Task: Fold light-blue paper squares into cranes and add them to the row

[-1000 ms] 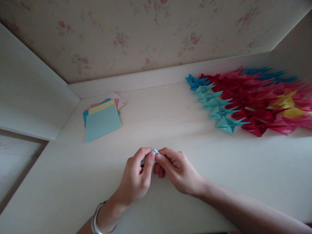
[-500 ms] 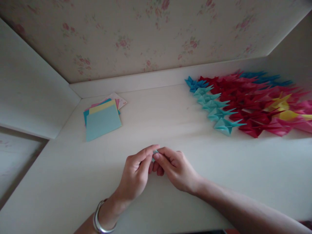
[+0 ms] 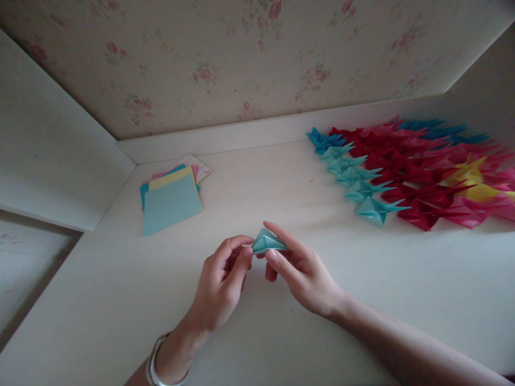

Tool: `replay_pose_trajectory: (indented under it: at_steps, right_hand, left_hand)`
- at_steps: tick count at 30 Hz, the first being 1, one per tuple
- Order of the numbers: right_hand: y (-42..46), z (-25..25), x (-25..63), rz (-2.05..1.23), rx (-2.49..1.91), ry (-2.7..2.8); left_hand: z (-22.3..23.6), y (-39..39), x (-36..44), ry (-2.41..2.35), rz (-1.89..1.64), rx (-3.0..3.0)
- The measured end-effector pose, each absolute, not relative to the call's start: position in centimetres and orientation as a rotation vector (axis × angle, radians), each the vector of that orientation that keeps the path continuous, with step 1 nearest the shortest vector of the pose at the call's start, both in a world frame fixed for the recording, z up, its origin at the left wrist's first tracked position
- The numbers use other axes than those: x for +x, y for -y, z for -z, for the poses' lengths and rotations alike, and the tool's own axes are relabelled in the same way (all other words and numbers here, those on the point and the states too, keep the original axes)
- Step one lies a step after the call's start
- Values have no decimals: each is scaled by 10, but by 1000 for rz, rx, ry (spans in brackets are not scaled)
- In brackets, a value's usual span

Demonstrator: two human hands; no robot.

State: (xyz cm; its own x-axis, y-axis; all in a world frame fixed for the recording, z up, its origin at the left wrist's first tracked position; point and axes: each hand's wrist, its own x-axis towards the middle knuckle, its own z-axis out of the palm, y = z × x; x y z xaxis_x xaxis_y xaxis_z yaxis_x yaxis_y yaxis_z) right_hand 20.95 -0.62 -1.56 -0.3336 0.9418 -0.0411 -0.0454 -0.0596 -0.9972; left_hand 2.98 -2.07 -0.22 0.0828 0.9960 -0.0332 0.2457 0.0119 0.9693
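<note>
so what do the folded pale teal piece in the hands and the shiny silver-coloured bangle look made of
Folded pale teal piece: probably thin, fairly matte paper, judging by its sharp creases and flat facets.
Shiny silver-coloured bangle: likely polished metal, given its bright highlights, though coated plastic could look alike.

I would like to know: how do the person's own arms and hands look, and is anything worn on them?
The left hand and the right hand are ungloved. A shiny, silver-coloured bangle with a smooth, rounded shape goes around the left wrist; the right wrist is unadorned. Both forearms are bare as far as they show.
</note>
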Motion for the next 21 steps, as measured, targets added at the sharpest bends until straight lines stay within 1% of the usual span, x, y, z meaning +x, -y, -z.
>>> replay_pose_trajectory:
  at_steps: [6,13,21]
  right_hand:
    - [5,9,213,-1462,-963,1502]
    - [0,4,214,-1291,-1004,1592]
    - [-4,3,216,-1080,-1032,1714]
  left_hand:
    - [-6,16,28,-1288,-949,1701]
    - [-5,13,27,-1360,-1074,2017]
    - [-1,12,29,-1377,-1057,2074]
